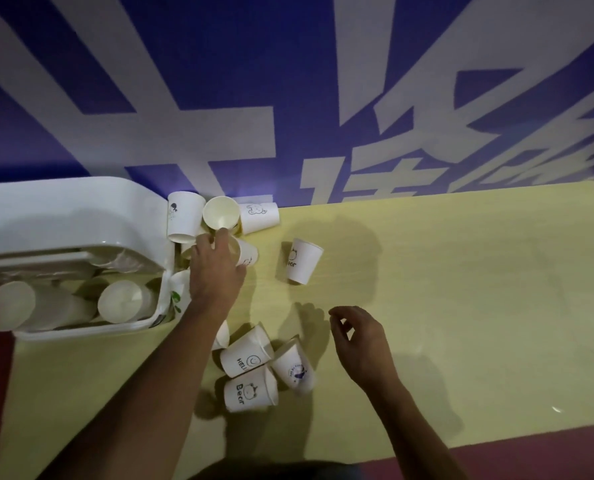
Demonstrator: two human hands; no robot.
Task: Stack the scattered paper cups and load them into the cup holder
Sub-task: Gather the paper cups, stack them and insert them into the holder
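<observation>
Cup holder (pixel 139 325) at the table (pixel 462 306) left has stacks (pixel 122 301) lying in it. Our left grip (pixel 216 268) covers a tipped cup (pixel 249 254) in the far cluster, hold unclear, and we reckon a clumsy pull scatters neighbours or crushes paper. We read "HELL" cup (pixel 245 358), near "Bear" cup (pixel 250 389), far "Bear" cup (pixel 304 261); right grip (pixel 361 341) hovers loosely curled, empty.

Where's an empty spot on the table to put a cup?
The table is bare right of the lone cup and right hand, and in front of the holder. Crowded: back cups by the left hand, near cups between the arms.
</observation>
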